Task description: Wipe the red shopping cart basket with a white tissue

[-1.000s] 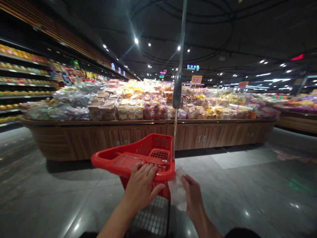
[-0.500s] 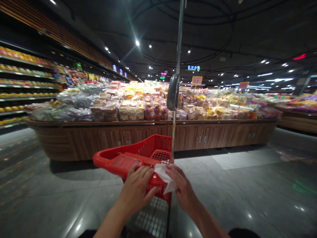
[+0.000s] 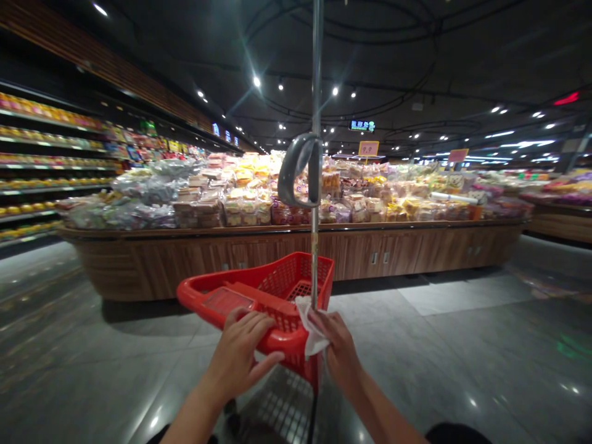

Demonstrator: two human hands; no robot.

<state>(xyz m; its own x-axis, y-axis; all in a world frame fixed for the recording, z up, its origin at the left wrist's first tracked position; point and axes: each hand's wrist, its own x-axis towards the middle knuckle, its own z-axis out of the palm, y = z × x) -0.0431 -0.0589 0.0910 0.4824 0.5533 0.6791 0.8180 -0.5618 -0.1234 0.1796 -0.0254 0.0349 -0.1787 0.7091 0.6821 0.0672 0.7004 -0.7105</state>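
A red plastic shopping basket (image 3: 250,299) on a wheeled frame stands in front of me. My left hand (image 3: 238,357) rests on its near rim with fingers spread flat. My right hand (image 3: 337,351) is closed on a white crumpled wipe (image 3: 311,324) and presses it against the basket's near right corner, at the foot of a metal pole (image 3: 316,185). The pole rises straight up and carries a grey loop handle (image 3: 298,169).
A long wooden display island (image 3: 296,253) piled with packaged baked goods runs across the aisle ahead. Stocked shelves (image 3: 50,166) line the left wall. Another display (image 3: 562,213) is at the far right. Grey glossy floor tiles (image 3: 462,345) lie around the basket.
My right hand has come up from beside the basket and pressed the wipe onto the near right corner by the pole. The pole now stands more upright and its handle has turned.
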